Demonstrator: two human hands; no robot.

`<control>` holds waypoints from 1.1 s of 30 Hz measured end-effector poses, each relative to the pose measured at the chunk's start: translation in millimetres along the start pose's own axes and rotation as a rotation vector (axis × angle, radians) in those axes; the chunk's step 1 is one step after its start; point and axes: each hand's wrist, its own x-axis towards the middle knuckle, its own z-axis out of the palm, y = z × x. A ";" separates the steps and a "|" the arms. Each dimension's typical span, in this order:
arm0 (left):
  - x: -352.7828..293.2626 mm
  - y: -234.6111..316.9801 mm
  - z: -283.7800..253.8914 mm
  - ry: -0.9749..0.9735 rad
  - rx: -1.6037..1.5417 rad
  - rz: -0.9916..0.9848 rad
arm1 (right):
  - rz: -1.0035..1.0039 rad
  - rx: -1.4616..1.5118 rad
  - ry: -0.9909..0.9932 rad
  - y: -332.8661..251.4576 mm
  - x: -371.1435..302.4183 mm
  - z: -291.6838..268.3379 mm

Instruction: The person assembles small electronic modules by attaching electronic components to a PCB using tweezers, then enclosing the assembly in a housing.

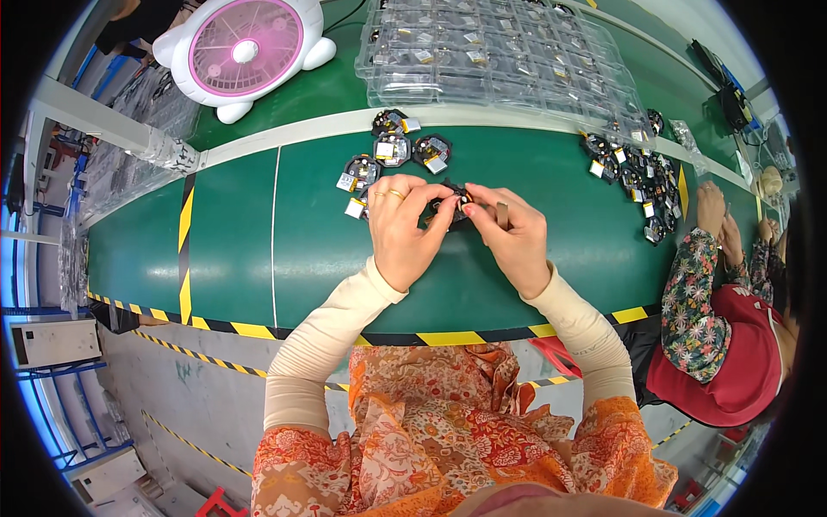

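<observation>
Between my two hands is a small black round electronic part (459, 207), held over the green work surface. My left hand (403, 231), with rings on one finger, pinches it from the left. On the other side, the fingertips of my right hand (517, 246) close on it too. A brownish strip (502, 215) shows by my right fingers; its kind cannot be made out. Just beyond my left hand lie several similar black round parts (392, 151), with silver-white battery pouches (348, 182) attached. Fingers cover most of the held part.
Clear plastic trays (491, 60) of parts are stacked behind the pale rail (327, 122). A pink and white fan (245, 52) stands at the back left. More black parts (637, 177) are heaped at the right, near a co-worker's hands (719, 220). Striped tape (448, 339) marks the front edge.
</observation>
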 end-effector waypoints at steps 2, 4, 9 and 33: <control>0.4 0.3 -0.3 0.000 -0.015 -0.011 | -0.019 -0.016 -0.004 0.2 0.6 -0.2; -0.8 0.1 0.6 0.012 -0.043 -0.020 | -0.037 -0.032 -0.009 0.1 0.1 -0.1; -1.7 -1.2 2.4 0.007 -0.116 -0.006 | 0.133 0.228 0.022 -0.8 -1.7 0.2; -2.6 1.0 1.4 0.014 -0.156 -0.037 | 0.071 0.232 -0.033 -4.2 -3.3 -4.5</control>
